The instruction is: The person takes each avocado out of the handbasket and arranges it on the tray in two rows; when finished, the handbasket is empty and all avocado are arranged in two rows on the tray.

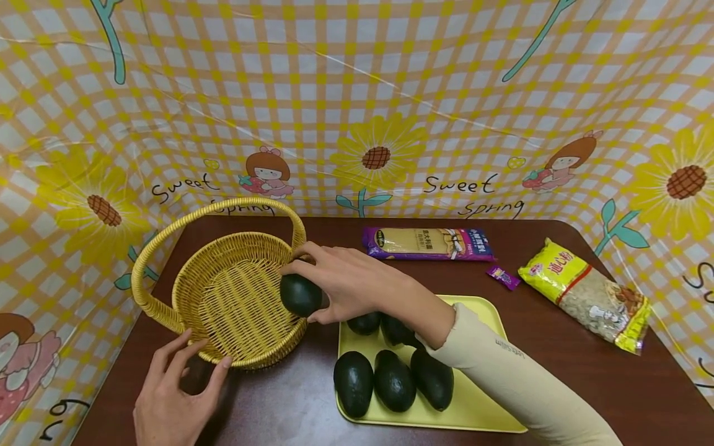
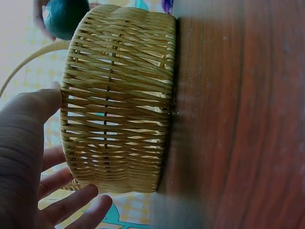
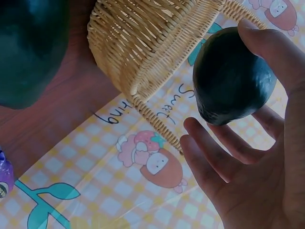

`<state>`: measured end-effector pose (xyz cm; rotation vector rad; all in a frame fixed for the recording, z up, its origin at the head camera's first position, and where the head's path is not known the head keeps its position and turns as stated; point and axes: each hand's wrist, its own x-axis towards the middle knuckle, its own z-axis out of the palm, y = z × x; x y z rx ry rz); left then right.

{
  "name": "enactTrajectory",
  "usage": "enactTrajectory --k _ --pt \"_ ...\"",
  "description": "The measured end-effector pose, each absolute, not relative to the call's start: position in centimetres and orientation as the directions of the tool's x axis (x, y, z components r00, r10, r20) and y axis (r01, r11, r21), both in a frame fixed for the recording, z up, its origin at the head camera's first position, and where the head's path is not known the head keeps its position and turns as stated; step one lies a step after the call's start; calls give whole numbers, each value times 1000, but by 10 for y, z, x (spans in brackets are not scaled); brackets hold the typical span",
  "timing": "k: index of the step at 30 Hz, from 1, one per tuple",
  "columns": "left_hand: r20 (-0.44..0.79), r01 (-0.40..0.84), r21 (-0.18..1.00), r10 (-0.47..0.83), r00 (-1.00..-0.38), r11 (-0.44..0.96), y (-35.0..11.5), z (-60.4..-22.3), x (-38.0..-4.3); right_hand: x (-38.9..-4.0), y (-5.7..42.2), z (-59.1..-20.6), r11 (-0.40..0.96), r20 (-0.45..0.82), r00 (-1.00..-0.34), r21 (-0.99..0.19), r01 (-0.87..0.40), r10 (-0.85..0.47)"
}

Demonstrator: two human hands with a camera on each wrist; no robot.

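Note:
A dark green avocado (image 1: 298,296) is gripped between the thumb and fingers of my right hand (image 1: 354,282), just above the right rim of a round wicker basket (image 1: 245,310). The right wrist view shows the same avocado (image 3: 233,76) with the thumb on one side and fingers on the other. My left hand (image 1: 175,396) is at the basket's near-left rim, fingers spread; in the left wrist view its thumb touches the rim. No avocado shows inside the basket. Several avocados (image 1: 354,384) lie on a yellow tray (image 1: 474,407), partly hidden by my right forearm.
A purple pasta pack (image 1: 426,243) lies along the table's back. Right of it are a small purple packet (image 1: 503,277) and a yellow-ended bag of pasta (image 1: 586,297). The basket's tall handle (image 1: 223,207) arches over its far side. Patterned cloth surrounds the brown table (image 1: 279,409).

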<state>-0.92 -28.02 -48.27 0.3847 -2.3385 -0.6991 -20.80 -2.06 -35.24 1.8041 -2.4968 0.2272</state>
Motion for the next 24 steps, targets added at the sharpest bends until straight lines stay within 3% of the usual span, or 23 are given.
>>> enactTrajectory --k 24 --pt "504 -67 615 -457 -732 786 -277 -484 -9 -195 31 -358 380 156 -404 -158 -911 -901"
